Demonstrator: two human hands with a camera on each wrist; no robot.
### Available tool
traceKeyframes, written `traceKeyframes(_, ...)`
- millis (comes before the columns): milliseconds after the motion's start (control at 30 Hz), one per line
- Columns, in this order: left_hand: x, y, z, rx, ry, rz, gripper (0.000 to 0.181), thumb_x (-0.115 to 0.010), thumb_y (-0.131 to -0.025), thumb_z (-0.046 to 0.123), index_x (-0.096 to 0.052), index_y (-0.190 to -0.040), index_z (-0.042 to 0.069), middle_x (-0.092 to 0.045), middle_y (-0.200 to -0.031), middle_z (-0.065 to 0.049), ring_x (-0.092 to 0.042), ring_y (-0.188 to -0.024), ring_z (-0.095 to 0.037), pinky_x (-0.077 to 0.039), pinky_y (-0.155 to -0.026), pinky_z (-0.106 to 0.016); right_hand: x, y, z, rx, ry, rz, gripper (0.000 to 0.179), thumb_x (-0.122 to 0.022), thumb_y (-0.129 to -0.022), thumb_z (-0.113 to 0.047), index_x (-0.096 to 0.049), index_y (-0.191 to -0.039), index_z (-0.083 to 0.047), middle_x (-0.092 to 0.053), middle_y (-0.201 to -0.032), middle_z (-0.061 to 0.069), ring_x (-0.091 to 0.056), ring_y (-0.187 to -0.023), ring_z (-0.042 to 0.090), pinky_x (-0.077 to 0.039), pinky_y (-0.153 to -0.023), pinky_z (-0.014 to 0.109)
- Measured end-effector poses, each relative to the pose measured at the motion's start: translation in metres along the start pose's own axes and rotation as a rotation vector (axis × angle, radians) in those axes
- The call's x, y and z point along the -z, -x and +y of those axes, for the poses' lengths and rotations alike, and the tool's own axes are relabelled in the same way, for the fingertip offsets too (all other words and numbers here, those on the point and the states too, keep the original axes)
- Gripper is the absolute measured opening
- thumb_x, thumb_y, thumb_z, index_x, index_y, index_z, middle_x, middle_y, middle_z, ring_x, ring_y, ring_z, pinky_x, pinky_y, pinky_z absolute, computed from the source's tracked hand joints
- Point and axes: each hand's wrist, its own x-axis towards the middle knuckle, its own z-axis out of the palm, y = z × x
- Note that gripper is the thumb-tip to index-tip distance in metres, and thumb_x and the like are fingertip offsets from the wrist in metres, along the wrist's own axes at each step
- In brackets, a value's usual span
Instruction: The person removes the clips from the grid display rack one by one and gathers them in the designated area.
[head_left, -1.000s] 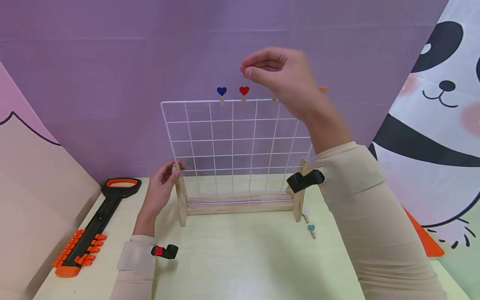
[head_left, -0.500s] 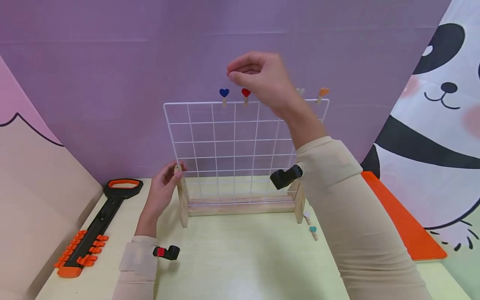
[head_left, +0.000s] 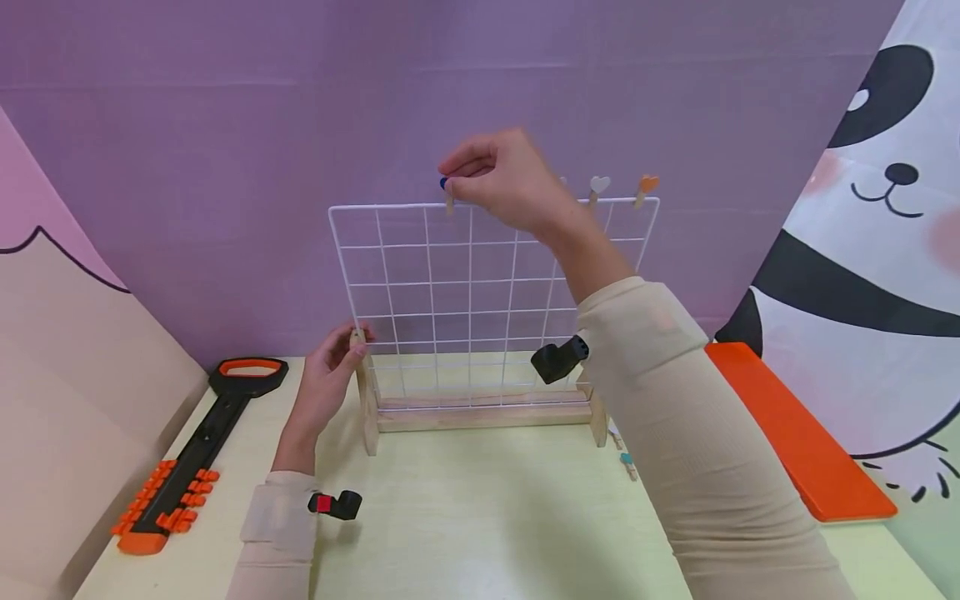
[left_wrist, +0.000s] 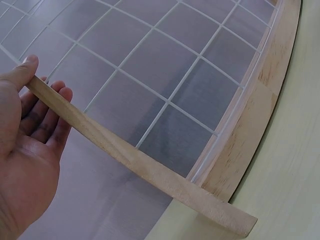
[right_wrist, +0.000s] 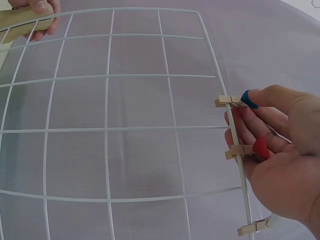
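Note:
A white wire grid (head_left: 470,244) stands upright in a wooden stand (head_left: 483,419). My right hand (head_left: 504,179) pinches the blue heart clothespin (right_wrist: 230,101), which is clipped on the grid's top wire. Beside it, a red heart clothespin (right_wrist: 261,148) is clipped on the same wire, close to the palm; in the head view the hand hides it. Farther right on that wire are a white heart clothespin (head_left: 599,185) and an orange heart clothespin (head_left: 648,183). My left hand (head_left: 326,379) grips the top of the stand's left wooden post (left_wrist: 90,127) between thumb and fingers.
A teal heart clothespin (head_left: 627,461) and a paler one (head_left: 616,437) lie on the table by the stand's right foot. At the left lies a black bar with orange clips (head_left: 213,425). A flat orange piece (head_left: 795,437) lies at the right, partly behind my right arm.
My right hand has moved left and down along the top wire and has taken hold of the blue heart clothespin. The left hand stays on the post.

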Motion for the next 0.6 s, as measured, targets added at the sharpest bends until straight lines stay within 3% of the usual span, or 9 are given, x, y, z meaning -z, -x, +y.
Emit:
traceKeyframes(167, 0.0003, -0.0011, 0.0002, 0.002, 0.001, -0.005, 0.049, -0.058, -0.106, 0.027, -0.050, -0.147, 0.000, -0.060, -0.139, -0.021, -0.060, -0.120, -0.005, -0.048, -0.100, -0.010, 0.0015, 0.0039, -0.0007, -0.029, 0.035, -0.001, 0.023, -0.068, -0.096, -0.009, -0.075, -0.117, -0.003, -0.076, -0.111, 0.010, -0.071, -0.104, 0.021, -0.052, -0.091, 0.025)
traceKeyframes(400, 0.0007, -0.0001, 0.0015, 0.000, -0.001, -0.007, 0.048, -0.059, -0.106, 0.027, -0.051, -0.146, 0.001, -0.061, -0.138, -0.019, -0.060, -0.119, -0.003, -0.048, -0.100, -0.010, 0.0002, 0.0064, 0.0009, -0.058, 0.017, 0.037, 0.019, -0.069, -0.097, -0.010, -0.077, -0.113, -0.006, -0.077, -0.103, 0.005, -0.071, -0.095, 0.015, -0.054, -0.091, 0.026)
traceKeyframes(600, 0.0004, 0.0006, 0.0010, -0.008, -0.002, -0.002, 0.045, -0.059, -0.106, 0.026, -0.054, -0.144, 0.004, -0.066, -0.131, -0.005, -0.061, -0.125, -0.019, -0.048, -0.100, -0.011, -0.0007, 0.0072, 0.0029, -0.060, -0.020, 0.086, 0.017, -0.070, -0.097, -0.011, -0.078, -0.111, -0.007, -0.077, -0.102, 0.004, -0.070, -0.097, 0.018, -0.055, -0.087, 0.026)
